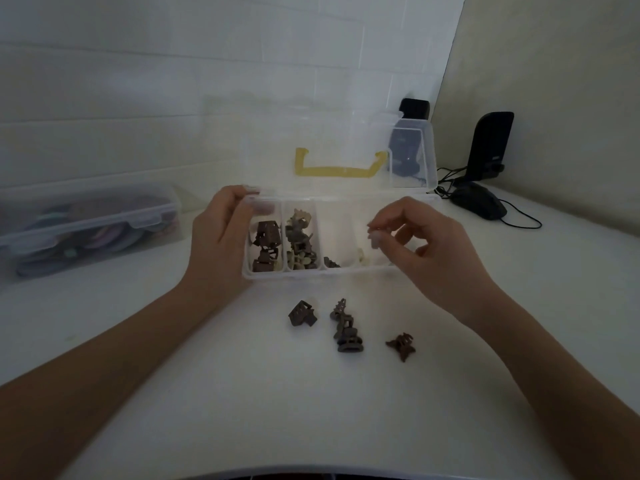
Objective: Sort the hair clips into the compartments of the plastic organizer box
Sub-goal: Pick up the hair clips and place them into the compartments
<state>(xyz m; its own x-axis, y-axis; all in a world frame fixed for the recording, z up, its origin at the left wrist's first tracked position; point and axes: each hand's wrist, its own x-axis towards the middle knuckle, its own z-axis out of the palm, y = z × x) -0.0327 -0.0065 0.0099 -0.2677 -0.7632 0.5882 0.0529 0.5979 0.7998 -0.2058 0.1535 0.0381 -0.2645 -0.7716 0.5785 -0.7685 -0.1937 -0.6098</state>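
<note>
A clear plastic organizer box (pixel 320 272) stands open on the white table, its lid with a yellow handle (pixel 341 167) upright behind. Dark brown clips (pixel 265 244) fill the left compartment, beige and olive clips (pixel 300 242) the one beside it. A dark clip (pixel 331 262) and pale clips lie in the compartments further right. My left hand (pixel 221 233) grips the box's left end. My right hand (pixel 426 244) pinches a small white clip (pixel 374 238) over the right compartment. Several brown clips (pixel 346 327) lie loose on the table in front of the box.
A closed clear container (pixel 86 226) with colourful items sits at the left. A black mouse (pixel 479 202) with its cable and two black speakers (pixel 490 147) stand at the back right. The wall runs close behind the box.
</note>
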